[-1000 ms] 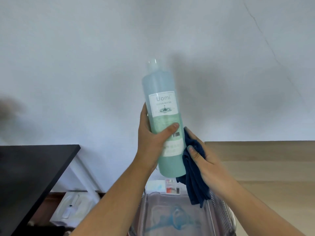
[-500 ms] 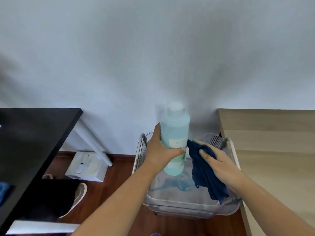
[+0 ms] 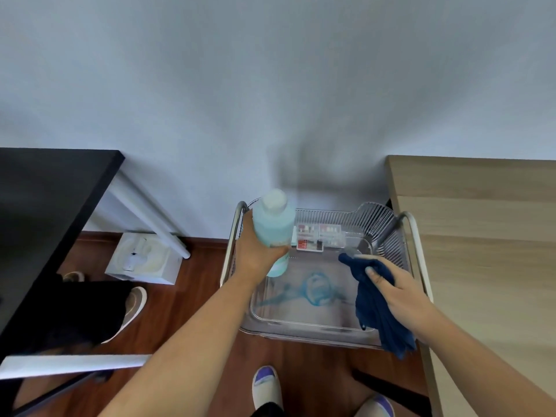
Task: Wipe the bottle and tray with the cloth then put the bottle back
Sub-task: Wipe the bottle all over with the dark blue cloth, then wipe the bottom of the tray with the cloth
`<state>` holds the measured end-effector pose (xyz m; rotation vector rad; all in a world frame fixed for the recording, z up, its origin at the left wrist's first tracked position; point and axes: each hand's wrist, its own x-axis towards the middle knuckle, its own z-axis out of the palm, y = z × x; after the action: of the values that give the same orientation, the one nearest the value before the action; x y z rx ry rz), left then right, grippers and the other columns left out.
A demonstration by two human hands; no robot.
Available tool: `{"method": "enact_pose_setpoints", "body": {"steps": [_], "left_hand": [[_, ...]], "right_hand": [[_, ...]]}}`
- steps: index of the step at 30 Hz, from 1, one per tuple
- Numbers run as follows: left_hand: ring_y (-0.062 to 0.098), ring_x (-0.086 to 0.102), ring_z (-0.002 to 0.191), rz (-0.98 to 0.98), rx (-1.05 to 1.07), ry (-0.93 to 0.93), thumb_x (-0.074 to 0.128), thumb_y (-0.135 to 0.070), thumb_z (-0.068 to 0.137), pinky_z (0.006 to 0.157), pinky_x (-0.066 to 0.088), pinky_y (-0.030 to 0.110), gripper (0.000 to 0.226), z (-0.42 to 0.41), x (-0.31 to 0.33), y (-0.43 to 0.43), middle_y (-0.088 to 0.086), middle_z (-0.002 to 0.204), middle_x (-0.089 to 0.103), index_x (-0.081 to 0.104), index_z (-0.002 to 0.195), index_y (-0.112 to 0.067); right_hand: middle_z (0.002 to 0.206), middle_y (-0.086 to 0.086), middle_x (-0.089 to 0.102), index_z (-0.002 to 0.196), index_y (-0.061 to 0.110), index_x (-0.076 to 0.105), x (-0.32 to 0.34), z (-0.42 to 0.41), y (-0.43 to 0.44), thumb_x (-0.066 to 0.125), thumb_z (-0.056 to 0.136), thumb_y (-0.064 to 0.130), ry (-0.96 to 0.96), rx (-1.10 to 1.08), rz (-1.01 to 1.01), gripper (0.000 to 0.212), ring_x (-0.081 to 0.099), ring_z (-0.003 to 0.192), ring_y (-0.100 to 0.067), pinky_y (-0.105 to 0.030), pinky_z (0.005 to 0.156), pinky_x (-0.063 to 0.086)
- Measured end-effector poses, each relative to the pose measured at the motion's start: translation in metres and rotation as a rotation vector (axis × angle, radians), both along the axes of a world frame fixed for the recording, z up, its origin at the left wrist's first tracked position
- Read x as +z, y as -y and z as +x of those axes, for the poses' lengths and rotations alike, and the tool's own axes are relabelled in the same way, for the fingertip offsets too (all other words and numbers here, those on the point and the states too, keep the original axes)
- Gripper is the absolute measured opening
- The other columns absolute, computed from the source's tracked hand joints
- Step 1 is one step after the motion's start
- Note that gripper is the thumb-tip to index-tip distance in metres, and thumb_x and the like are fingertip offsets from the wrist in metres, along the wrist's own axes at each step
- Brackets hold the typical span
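Far left there's a black tabletop (image 3: 45,212) with a white slanted leg (image 3: 150,218), and a white square box (image 3: 144,257) sits on the reddish wood floor (image 3: 192,296) beside that leg. Next over, the person's left hand (image 3: 255,257) is wrapped tight round the lower part of a pale blue plastic bottle with a white cap (image 3: 273,221). The bottle is upright, tipped a bit, held above the left side of a clear ribbed plastic tray (image 3: 388,227); can't tell if its base touches. The tray floor has a blue smear (image 3: 316,290) in the middle and a small clear box with red bits (image 3: 320,236) at the back. The right hand (image 3: 400,293) is clutching a dark blue cloth (image 3: 376,305), bunched over the tray's right side, with the tail draped over the front rim. A light wood counter (image 3: 481,236) runs along the far right.
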<state>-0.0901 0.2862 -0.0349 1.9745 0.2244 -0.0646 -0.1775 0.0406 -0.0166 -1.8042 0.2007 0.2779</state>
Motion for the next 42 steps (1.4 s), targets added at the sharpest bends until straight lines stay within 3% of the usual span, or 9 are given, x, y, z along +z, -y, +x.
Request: {"method": "enact_pose_setpoints", "body": {"steps": [8,13,15,19,23,26,31,38,42], "left_hand": [[0.018,0.052,0.119,-0.112,0.036,0.053,0.086,-0.007,0.06,0.102,0.045,0.041,0.099,-0.011,0.002,-0.001,-0.007,0.128,0.052,0.027,0.114,-0.064],[0.019,0.044,0.131,-0.135,-0.04,0.066,0.082,-0.013,0.061,0.109,0.038,0.049,0.098,-0.016,0.008,-0.007,-0.01,0.141,0.044,0.026,0.13,-0.055],[0.019,0.034,0.14,-0.103,-0.084,0.084,0.084,-0.009,0.064,0.113,0.034,0.049,0.106,-0.014,0.011,-0.013,-0.004,0.154,0.032,0.022,0.146,-0.036],[0.011,0.038,0.137,0.079,-0.134,0.123,0.081,-0.01,0.068,0.111,0.037,0.034,0.106,-0.013,0.012,-0.026,-0.007,0.151,0.037,0.019,0.151,-0.026],[-0.003,0.055,0.107,0.099,0.023,0.226,0.082,-0.014,0.071,0.084,0.047,0.013,0.094,-0.028,0.013,-0.042,-0.015,0.123,0.051,0.029,0.146,-0.035],[0.006,0.059,0.102,0.175,0.115,0.242,0.08,-0.022,0.073,0.08,0.049,0.025,0.088,-0.031,0.007,-0.061,-0.011,0.118,0.055,0.03,0.143,-0.039],[0.016,0.052,0.117,0.233,0.068,0.125,0.076,-0.023,0.078,0.1,0.044,0.039,0.081,-0.026,-0.006,-0.075,0.001,0.131,0.051,0.031,0.144,-0.029],[0.017,0.041,0.134,0.034,-0.042,-0.187,0.046,-0.039,0.098,0.113,0.031,0.036,0.054,0.0,-0.012,-0.068,0.0,0.148,0.043,0.03,0.148,-0.027],[0.013,0.046,0.126,-0.006,-0.046,-0.145,0.04,-0.037,0.1,0.098,0.032,0.026,0.04,0.006,-0.012,-0.059,-0.013,0.129,0.052,0.042,0.14,-0.03]], "right_hand": [[0.099,0.014,0.071,0.104,0.038,0.065,-0.005,0.0,0.003,0.048,0.097,0.012,0.0,-0.039,-0.011,0.031,0.065,0.093,0.004,-0.019,0.08,0.046],[0.086,0.013,0.069,0.09,0.037,0.065,-0.007,0.004,0.005,0.049,0.097,0.012,0.014,-0.046,-0.082,0.031,0.065,0.083,-0.001,-0.027,0.076,0.046],[0.087,0.01,0.068,0.09,0.035,0.064,-0.008,0.004,0.006,0.049,0.097,0.012,0.019,-0.042,-0.097,0.029,0.064,0.085,-0.008,-0.029,0.076,0.046],[0.092,0.014,0.066,0.091,0.035,0.061,-0.011,0.009,0.007,0.048,0.098,0.012,0.027,-0.021,-0.159,0.028,0.06,0.087,0.0,-0.019,0.072,0.042],[0.091,0.016,0.063,0.096,0.03,0.059,-0.027,0.024,0.006,0.049,0.098,0.014,0.013,0.039,-0.291,0.02,0.058,0.086,-0.004,-0.014,0.069,0.038],[0.105,-0.001,0.066,0.108,0.022,0.061,-0.049,0.038,-0.003,0.051,0.097,0.018,-0.065,0.039,-0.38,0.015,0.058,0.097,-0.018,-0.026,0.078,0.038],[0.141,-0.009,0.052,0.139,0.023,0.043,-0.081,0.039,-0.018,0.059,0.092,0.029,-0.263,0.189,-0.546,0.05,0.05,0.126,-0.029,-0.035,0.102,0.04],[0.154,-0.005,0.034,0.142,0.022,0.042,-0.101,0.028,-0.015,0.059,0.09,0.023,-0.184,0.211,-0.691,0.054,0.031,0.14,-0.025,-0.039,0.118,0.024],[0.154,-0.004,0.028,0.146,0.023,0.034,-0.116,0.025,-0.01,0.055,0.092,0.022,-0.266,0.27,-0.768,0.058,0.03,0.139,-0.026,-0.036,0.116,0.026]]}}
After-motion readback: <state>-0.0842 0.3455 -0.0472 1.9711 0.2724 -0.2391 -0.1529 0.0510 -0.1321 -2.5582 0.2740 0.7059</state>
